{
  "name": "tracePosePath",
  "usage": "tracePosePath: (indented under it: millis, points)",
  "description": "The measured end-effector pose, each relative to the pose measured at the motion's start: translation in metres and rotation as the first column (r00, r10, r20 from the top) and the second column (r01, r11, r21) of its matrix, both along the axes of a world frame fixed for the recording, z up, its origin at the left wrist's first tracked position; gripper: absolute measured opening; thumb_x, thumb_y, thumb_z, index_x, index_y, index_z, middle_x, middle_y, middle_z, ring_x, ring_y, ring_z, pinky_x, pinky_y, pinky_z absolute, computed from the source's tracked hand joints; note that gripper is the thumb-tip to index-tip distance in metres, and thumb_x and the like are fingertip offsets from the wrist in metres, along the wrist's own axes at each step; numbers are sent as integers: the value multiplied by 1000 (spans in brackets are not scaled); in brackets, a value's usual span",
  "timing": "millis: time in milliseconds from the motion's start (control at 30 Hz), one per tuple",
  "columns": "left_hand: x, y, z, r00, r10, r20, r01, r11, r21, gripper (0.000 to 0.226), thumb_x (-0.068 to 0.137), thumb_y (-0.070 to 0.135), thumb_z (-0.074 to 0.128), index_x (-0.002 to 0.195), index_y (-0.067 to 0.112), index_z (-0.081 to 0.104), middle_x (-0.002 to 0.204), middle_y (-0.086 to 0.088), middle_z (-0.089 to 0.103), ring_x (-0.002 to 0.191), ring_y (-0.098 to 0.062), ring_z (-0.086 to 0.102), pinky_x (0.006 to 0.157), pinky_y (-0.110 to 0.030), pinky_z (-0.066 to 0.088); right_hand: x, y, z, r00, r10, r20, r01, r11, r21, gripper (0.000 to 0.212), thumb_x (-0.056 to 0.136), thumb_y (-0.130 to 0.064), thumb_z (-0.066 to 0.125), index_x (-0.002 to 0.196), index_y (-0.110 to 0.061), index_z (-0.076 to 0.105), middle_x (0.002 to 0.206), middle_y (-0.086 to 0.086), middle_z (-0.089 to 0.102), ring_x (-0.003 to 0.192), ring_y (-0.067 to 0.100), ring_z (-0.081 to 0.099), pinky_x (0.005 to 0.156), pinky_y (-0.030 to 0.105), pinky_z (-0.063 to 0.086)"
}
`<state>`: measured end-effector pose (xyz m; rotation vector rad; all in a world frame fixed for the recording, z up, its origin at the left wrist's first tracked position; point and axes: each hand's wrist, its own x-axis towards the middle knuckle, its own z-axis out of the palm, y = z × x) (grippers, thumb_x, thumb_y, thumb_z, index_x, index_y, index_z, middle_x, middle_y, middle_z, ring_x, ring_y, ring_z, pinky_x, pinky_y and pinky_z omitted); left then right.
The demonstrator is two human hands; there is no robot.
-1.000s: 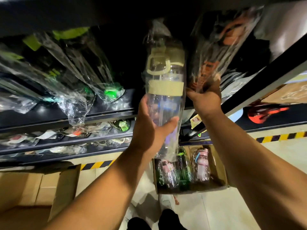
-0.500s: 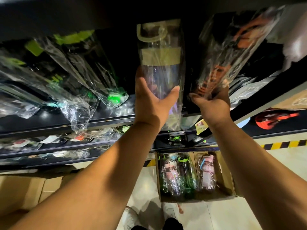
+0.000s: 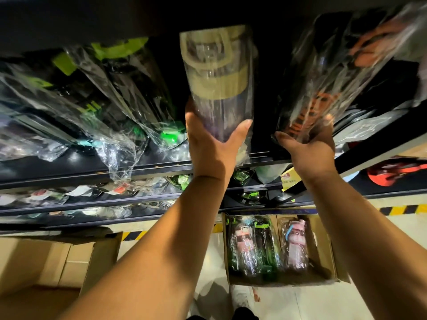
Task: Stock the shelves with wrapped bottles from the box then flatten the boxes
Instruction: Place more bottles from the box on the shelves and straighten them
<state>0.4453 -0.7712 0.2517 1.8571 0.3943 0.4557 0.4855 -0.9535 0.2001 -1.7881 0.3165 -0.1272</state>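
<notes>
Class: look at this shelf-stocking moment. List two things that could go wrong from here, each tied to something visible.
1. The left hand grips the beige-lidded bottle only near its base, over glossy wrap; it might slip and drop.
2. The right hand holds the orange-marked bottle, which leans; once released, it could topple off the shelf.

A pale glossy floor (image 3: pixel 312 303) is seen below, edged by yellow-and-black striped tape (image 3: pixel 402 209) at the foot of dark shelving (image 3: pixel 57 179).
</notes>
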Motion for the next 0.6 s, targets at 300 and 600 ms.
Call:
tracePosePath:
  millis: [300,600]
  points:
    - [-18,15,-25,989,-98,-106,107,991,78,82,61,41,92,118,36,34,123,-2,54,110,-16,60,101,-26,50,-1,4,5,1000,-4,17,4,1000,-14,64,61,-38,89,116,-18,63,104,-6,74,95,10,72,88,34,58]
    - [7,19,-19,982,-12,-190,10,1000,-13,64,68,41,89,112,18,48,113,1,65,99,-13,65,93,-34,55,-2,15,8,999,2,-33,-5,997,-77,47,57,-53,86,95,-29,72,95,-14,75,90,6,72,90,34,57]
